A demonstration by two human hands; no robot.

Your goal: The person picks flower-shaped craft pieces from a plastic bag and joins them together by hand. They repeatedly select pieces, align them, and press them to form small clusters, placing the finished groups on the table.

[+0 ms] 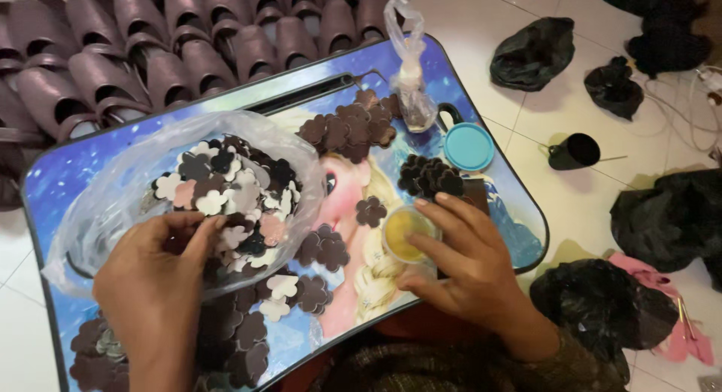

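**Two hands among flower cut-outs on a lap tray**

The left hand [162, 275] reaches into a clear plastic bag [98, 189] full of flower-shaped cut-outs [229, 185] in dark brown, cream and pink, its fingers pinched on pieces at the bag's mouth. The right hand [466, 260] wraps loosely round a small clear cup of yellow glue [406, 234], fingertips on its rim. Both sit on a printed blue lap tray [68, 170], where more brown flowers lie in loose heaps: one near the top [350, 125], one beside a teal lid [468, 146], one along the near left edge [241, 339]. A knotted small bag [410, 68] stands at the tray's far rim.

The tray is crowded; bare surface shows mostly at its left corner and middle. Beyond the far edge lie rows of maroon slippers [150, 46]. On the white tiled floor [519, 83] to the right, black bags [534, 52] are scattered well apart, with a black cup [575, 151] between them.
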